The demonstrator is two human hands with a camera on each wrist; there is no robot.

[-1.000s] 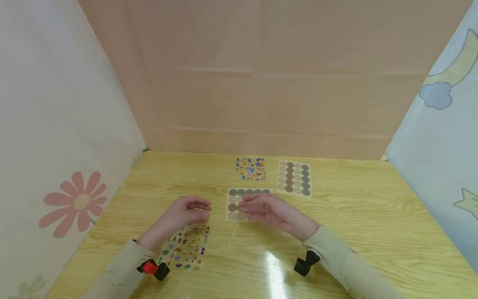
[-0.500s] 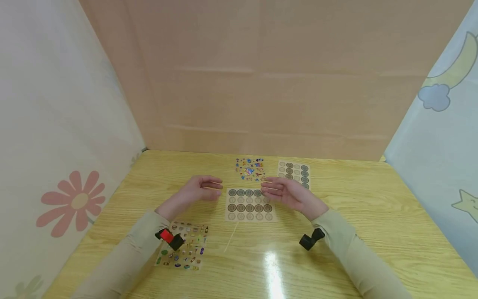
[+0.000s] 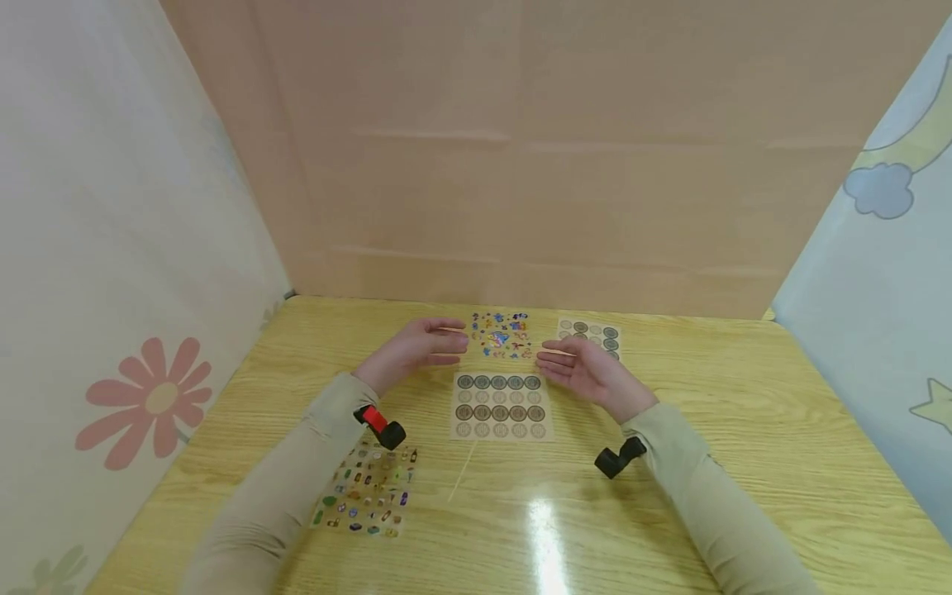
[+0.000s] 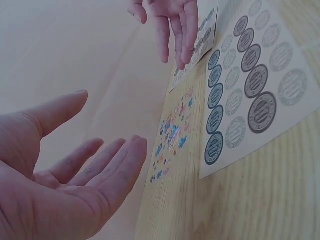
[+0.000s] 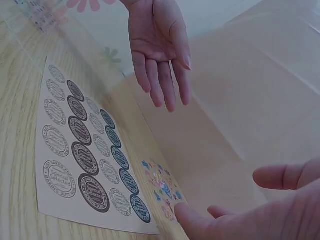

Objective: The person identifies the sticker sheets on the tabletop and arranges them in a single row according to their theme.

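Near edge of desk (image 3: 744,397): small colourful sticker sheet (image 3: 366,493) under left sleeve. Mid: round-seal sheet (image 3: 500,406), flat; seal lettering too small to read. Beyond: left hand (image 3: 412,351) and right hand (image 3: 583,368), fingers straight, holding nothing, flanking cartoon sticker sheet (image 3: 500,334), not touching. Risk: thin sheet may slide or crease if pinched unevenly. Far right: second seal sheet (image 3: 598,333).

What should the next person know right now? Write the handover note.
Left hand: open, holding nothing, left of the colourful sticker sheet.
Right hand: open, holding nothing, right of that sheet.
The round-seal sheet lies flat just nearer the person; a second seal sheet sits behind the right hand; another small-sticker sheet lies under the left forearm.
Done: nothing picked up.
Left: grasp the colourful sheet, probably.
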